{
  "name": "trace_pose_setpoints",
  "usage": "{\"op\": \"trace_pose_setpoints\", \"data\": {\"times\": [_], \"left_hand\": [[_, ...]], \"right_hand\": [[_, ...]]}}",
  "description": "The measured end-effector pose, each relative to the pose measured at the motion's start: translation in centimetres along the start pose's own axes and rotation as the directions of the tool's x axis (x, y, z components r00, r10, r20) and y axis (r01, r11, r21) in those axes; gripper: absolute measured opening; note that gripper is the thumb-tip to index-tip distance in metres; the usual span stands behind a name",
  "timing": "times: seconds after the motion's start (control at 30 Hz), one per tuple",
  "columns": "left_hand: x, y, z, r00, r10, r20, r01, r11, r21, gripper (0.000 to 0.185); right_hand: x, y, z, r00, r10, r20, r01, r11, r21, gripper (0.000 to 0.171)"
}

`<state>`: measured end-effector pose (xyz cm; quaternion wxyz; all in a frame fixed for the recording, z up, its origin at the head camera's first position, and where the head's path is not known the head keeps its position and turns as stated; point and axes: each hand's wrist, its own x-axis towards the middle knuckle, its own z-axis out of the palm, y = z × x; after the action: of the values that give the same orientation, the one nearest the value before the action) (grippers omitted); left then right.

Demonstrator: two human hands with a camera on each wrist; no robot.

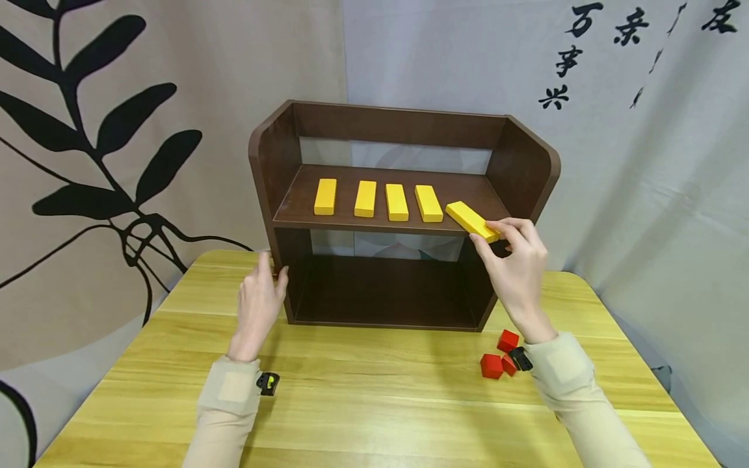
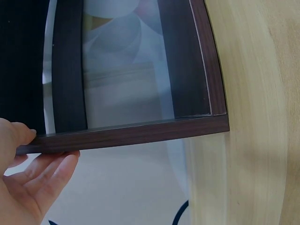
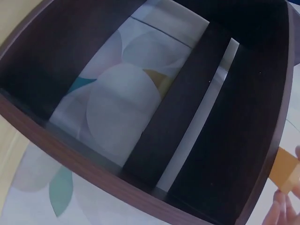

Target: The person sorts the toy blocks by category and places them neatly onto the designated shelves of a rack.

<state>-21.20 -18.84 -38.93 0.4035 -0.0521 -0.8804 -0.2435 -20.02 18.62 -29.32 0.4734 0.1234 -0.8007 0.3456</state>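
- The right hand point(image 1: 515, 263) pinches a yellow rectangular wooden block point(image 1: 473, 221) at the right end of the dark brown wooden shelf unit point(image 1: 404, 214)'s upper board.
- Only the head view shows four more yellow blocks point(image 1: 377, 198) left of it.
- The left hand point(image 1: 260, 302), fingers relaxed, rests against the unit's left wall; its wrist view shows that touch close up.

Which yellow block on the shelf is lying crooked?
The rightmost yellow block, pinched by the right hand; it sits angled, while the other four lie straight.

bright, even, soft-shadowed light, head view sharp, wrist views close and perhaps slightly blurred at the edges
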Motion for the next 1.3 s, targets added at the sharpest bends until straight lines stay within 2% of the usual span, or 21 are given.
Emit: {"op": "trace_pose_setpoints", "data": {"times": [0.13, 0.27, 0.4, 0.5, 0.93, 1.3], "left_hand": [[0.0, 0.0, -0.1, 1.0, 0.009, 0.001, -0.009, 1.0, 0.001, 0.025], [-0.1, 0.0, -0.2, 1.0, 0.015, 0.002, -0.015, 1.0, -0.002, 0.024], [-0.1, 0.0, -0.1, 1.0, 0.015, 0.0, -0.015, 1.0, -0.005, 0.023], [0.0, 0.0, -0.1, 1.0, 0.016, -0.002, -0.016, 1.0, -0.005, 0.024], [-0.1, 0.0, 0.0, 1.0, 0.018, -0.007, -0.018, 1.0, -0.004, 0.024], [-0.1, -0.1, 0.1, 1.0, 0.02, -0.015, -0.02, 1.0, -0.001, 0.024]], "right_hand": [[0.2, -0.1, 0.2, 0.997, -0.073, 0.031, 0.073, 0.997, -0.014, 0.029], [-0.2, 0.2, 0.1, 0.984, -0.163, 0.071, 0.165, 0.986, -0.025, 0.03], [-0.7, 0.6, 0.1, 0.962, -0.265, 0.065, 0.268, 0.963, -0.04, 0.031], [-1.0, 0.9, 0.1, 0.95, -0.308, 0.054, 0.31, 0.95, -0.046, 0.031], [-0.8, 0.9, 0.5, 0.932, -0.304, 0.196, 0.332, 0.934, -0.132, 0.039], [-0.5, 0.9, 1.1, 0.921, -0.306, 0.241, 0.351, 0.92, -0.174, 0.045]]}}
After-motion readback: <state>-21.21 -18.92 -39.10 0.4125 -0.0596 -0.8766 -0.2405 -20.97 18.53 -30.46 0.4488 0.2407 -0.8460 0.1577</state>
